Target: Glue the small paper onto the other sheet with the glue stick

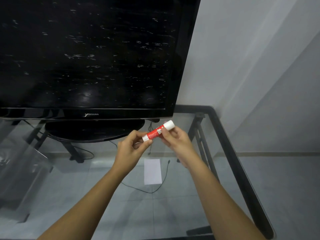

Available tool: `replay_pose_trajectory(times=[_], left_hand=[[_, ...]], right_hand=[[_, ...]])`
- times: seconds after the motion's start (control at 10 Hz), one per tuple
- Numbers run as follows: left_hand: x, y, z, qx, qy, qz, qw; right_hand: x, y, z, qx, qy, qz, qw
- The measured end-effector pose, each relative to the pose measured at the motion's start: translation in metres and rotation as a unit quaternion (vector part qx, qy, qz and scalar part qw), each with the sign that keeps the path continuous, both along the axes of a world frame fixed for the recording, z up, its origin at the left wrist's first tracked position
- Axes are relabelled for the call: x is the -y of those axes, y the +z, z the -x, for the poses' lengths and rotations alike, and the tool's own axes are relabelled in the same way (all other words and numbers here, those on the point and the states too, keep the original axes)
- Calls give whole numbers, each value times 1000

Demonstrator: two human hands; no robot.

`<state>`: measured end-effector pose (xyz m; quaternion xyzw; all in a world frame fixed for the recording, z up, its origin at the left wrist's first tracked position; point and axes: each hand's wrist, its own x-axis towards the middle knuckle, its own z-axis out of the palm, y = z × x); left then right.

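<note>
A red glue stick (156, 132) with white ends is held in the air above the glass table, tilted up to the right. My left hand (131, 148) pinches its lower white end. My right hand (176, 139) grips the upper part near the white cap. Below the hands a small white paper (152, 171) lies flat on the glass table (230, 153). I see no second sheet in view.
A large black television (90, 58) on an oval stand (93, 130) fills the back of the table. The table's black metal frame runs along the right edge. Thin black cables show through the glass beneath the paper. A grey wall rises at right.
</note>
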<state>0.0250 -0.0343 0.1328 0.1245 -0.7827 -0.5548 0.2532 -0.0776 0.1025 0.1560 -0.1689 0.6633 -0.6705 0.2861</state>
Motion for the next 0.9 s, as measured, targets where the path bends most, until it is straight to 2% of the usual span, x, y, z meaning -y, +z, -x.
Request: replay_pose_trajectory(times=[0.1,0.2,0.3,0.5,0.8,0.9], left_hand=[[1,-19,12,60,-12,33,998],[7,-64,31,176,-1,133,975],[11,-98,34,236,11,177,955],[18,-186,11,407,13,287,867],[19,-203,7,431,1,350,832],[17,-203,8,427,1,353,833]], right_hand=[[9,-18,4,37,-6,-12,999],[17,-50,26,-32,-71,-122,989],[13,-76,39,-91,-92,-190,973],[-8,-156,58,-155,-78,-290,941],[-10,-179,63,-220,-87,-298,925],[-9,-179,63,-228,-78,-299,923]])
